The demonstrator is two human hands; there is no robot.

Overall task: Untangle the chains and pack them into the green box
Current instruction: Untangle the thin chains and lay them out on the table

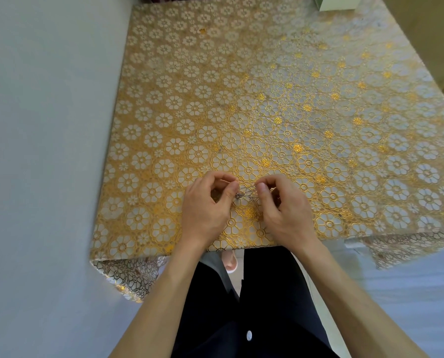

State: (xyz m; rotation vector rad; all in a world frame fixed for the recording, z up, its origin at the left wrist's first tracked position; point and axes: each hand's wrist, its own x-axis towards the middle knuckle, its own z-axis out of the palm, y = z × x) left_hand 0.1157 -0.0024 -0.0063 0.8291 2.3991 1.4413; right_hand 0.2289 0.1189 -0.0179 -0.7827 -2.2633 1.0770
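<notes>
A small tangle of thin silvery chains (245, 193) hangs between my two hands, just above the table's near edge. My left hand (205, 205) pinches the tangle's left end between thumb and curled fingers. My right hand (284, 205) pinches its right end the same way. The chains are fine and partly hidden by my fingers, so single strands are hard to tell apart. A pale green box (337, 3) stands at the far right corner of the table, cut off by the frame's top edge.
The table (241, 99) wears a gold and white flower-patterned cloth that hangs over its near edge. A grey wall runs along its left side. Below the edge are my dark trousers and a pale slipper (230, 262) on the floor.
</notes>
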